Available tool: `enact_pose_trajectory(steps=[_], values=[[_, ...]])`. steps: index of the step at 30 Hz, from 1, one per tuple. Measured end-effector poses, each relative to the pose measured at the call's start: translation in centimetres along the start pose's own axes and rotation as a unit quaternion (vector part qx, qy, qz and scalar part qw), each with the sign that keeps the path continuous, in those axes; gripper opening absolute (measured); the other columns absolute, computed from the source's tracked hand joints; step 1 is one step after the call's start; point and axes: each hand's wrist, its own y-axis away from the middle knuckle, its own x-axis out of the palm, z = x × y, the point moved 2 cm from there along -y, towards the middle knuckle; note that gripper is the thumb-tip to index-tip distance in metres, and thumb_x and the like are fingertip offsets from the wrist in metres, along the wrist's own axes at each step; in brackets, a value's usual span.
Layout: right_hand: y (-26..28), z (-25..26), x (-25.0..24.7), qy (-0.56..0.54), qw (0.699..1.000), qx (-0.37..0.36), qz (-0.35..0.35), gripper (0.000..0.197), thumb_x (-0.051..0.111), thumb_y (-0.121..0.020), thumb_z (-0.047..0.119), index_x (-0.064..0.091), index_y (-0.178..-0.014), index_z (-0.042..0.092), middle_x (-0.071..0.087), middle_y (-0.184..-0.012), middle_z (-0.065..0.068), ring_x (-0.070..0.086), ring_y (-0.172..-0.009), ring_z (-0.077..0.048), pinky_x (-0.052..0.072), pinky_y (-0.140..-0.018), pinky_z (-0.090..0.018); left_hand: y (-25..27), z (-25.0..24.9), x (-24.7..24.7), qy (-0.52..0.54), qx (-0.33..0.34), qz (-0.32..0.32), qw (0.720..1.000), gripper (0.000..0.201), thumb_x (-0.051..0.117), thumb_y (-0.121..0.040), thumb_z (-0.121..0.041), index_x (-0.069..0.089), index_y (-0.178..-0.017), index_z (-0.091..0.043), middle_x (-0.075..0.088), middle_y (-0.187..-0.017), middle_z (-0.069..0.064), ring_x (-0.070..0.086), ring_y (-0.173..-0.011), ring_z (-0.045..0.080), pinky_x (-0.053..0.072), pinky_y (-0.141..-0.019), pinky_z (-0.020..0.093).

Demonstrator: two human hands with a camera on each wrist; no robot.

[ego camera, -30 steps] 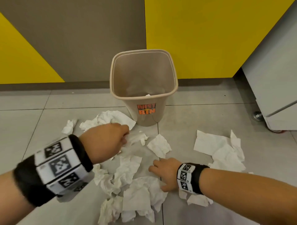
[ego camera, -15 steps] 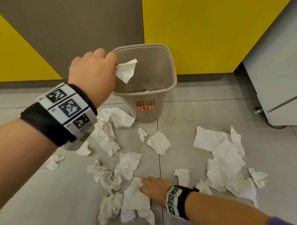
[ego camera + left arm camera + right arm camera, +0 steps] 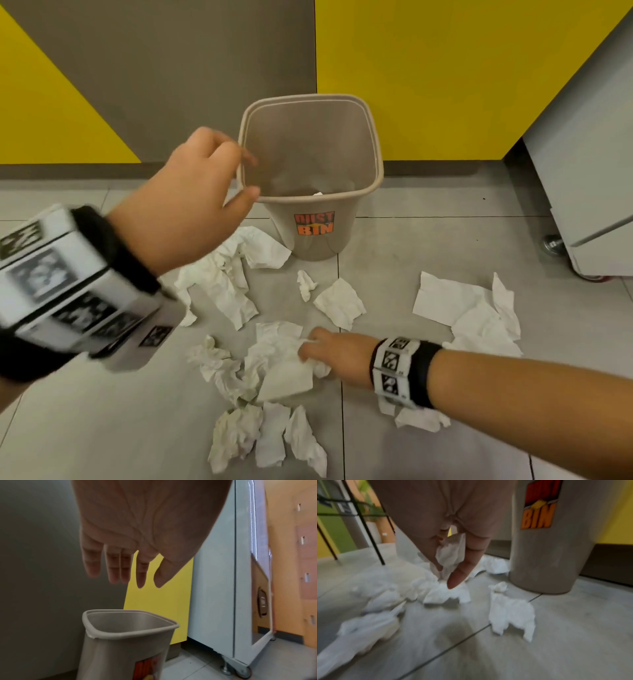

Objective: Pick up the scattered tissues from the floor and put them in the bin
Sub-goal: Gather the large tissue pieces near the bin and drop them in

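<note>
A beige bin (image 3: 371, 147) with an orange "DUST BIN" sticker stands on the tiled floor by the wall; a bit of white tissue (image 3: 318, 194) shows inside. My left hand (image 3: 219, 178) hovers at the bin's left rim, fingers straight and empty; the left wrist view shows the left hand (image 3: 123, 573) above the bin (image 3: 130, 632). My right hand (image 3: 318, 353) is low on the floor in front of the bin, and its fingers pinch a crumpled white tissue (image 3: 452, 553). Several more tissues (image 3: 226, 284) lie scattered around.
A white cabinet on castors (image 3: 589, 171) stands at the right, close to a heap of tissues (image 3: 469, 308). The yellow and grey wall (image 3: 445, 68) is right behind the bin. Black thin furniture legs (image 3: 368, 534) show in the right wrist view.
My left hand let go of its tissue at the bin and now hangs empty beside the rim. My right hand has closed its fingers round a tissue on the floor.
</note>
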Motion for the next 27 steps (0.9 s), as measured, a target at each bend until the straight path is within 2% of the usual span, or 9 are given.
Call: enact_pose_trajectory(steps=[2,5,9,13,16,20,23,25,27], values=[[1.1,-0.1,-3.0,0.017,1.000,0.002,-0.025,0.048,0.046,-0.080,-0.009,0.045,-0.121,0.016,0.044,-0.124,-0.011,0.057,-0.091,-0.036,0.048,-0.073,-0.040,3.0,0.4,-0.7,-0.003,0.012,0.032,0.999,0.036,0.046,-0.086,-0.046,0.054,-0.111,-0.023,0.049,-0.112,0.002,0.049,-0.100,0.021,0.036,-0.088,0.030],[3.5,0.4,-8.5,0.044,0.996,-0.001,-0.080,0.032,0.045,-0.085,0.003,0.052,-0.114,0.015,0.049,-0.120,-0.007,0.056,-0.094,-0.030,0.045,-0.074,-0.037,7.0,1.5,-0.5,0.017,0.000,0.106,0.994,0.047,0.027,-0.077,-0.072,0.050,-0.101,-0.038,0.046,-0.099,-0.015,0.049,-0.089,0.010,0.042,-0.081,0.028],[7.0,1.8,-16.3,0.073,0.965,-0.029,-0.252,0.033,0.036,-0.080,0.029,0.058,-0.099,0.015,0.060,-0.101,-0.006,0.058,-0.085,-0.024,0.046,-0.071,-0.032,10.4,3.1,1.3,0.007,0.015,0.200,0.980,0.044,0.018,-0.080,-0.071,0.045,-0.102,-0.044,0.045,-0.101,-0.027,0.056,-0.091,0.003,0.052,-0.079,0.027],[7.8,1.8,-22.8,0.118,0.897,-0.007,-0.427,0.030,0.042,-0.077,0.026,0.061,-0.090,0.007,0.064,-0.088,-0.016,0.058,-0.080,-0.029,0.039,-0.068,-0.031,11.6,5.1,3.7,0.011,0.019,0.270,0.963,0.046,0.015,-0.079,-0.073,0.044,-0.104,-0.047,0.045,-0.103,-0.034,0.051,-0.089,-0.019,0.047,-0.071,0.011],[6.5,0.8,-26.2,0.116,0.866,0.059,-0.483,0.026,0.048,-0.078,0.021,0.062,-0.095,0.007,0.063,-0.097,-0.020,0.056,-0.090,-0.032,0.037,-0.072,-0.034,11.8,5.9,7.0,0.013,-0.020,0.375,0.927,0.027,0.040,-0.086,-0.055,0.043,-0.110,-0.044,0.050,-0.115,-0.023,0.051,-0.101,-0.007,0.040,-0.081,0.008],[3.4,-1.4,-27.5,0.106,0.887,0.138,-0.427,0.029,0.055,-0.082,0.019,0.059,-0.111,0.014,0.056,-0.116,-0.018,0.052,-0.106,-0.033,0.038,-0.081,-0.032,10.2,6.7,14.6,-0.075,-0.071,0.485,0.868,0.044,0.048,-0.088,-0.041,0.043,-0.128,-0.022,0.051,-0.130,0.001,0.054,-0.115,0.017,0.041,-0.094,0.024],[1.9,-2.7,-26.7,0.061,0.911,0.176,-0.368,0.058,0.063,-0.077,0.020,0.042,-0.131,0.021,0.040,-0.133,-0.016,0.047,-0.116,-0.034,0.041,-0.087,-0.033,8.4,6.3,19.6,-0.072,-0.129,0.465,0.873,0.063,0.054,-0.083,-0.040,0.027,-0.139,-0.027,0.043,-0.135,0.008,0.052,-0.119,0.028,0.043,-0.100,0.037],[1.6,-3.3,-26.2,0.033,0.916,0.193,-0.351,0.079,0.069,-0.073,0.022,0.028,-0.140,0.028,0.024,-0.147,-0.015,0.037,-0.130,-0.032,0.041,-0.099,-0.038,7.9,5.3,22.1,-0.022,-0.161,0.438,0.884,0.075,0.058,-0.080,-0.037,0.017,-0.143,-0.035,0.036,-0.137,0.010,0.053,-0.117,0.031,0.046,-0.099,0.039],[1.6,-3.4,-25.9,0.026,0.910,0.195,-0.366,0.086,0.071,-0.073,0.028,0.021,-0.143,0.032,0.010,-0.154,-0.014,0.022,-0.139,-0.033,0.033,-0.109,-0.043,8.3,3.9,24.3,0.011,-0.187,0.426,0.885,0.084,0.062,-0.077,-0.037,0.010,-0.143,-0.043,0.025,-0.144,0.010,0.050,-0.121,0.034,0.047,-0.099,0.040]])
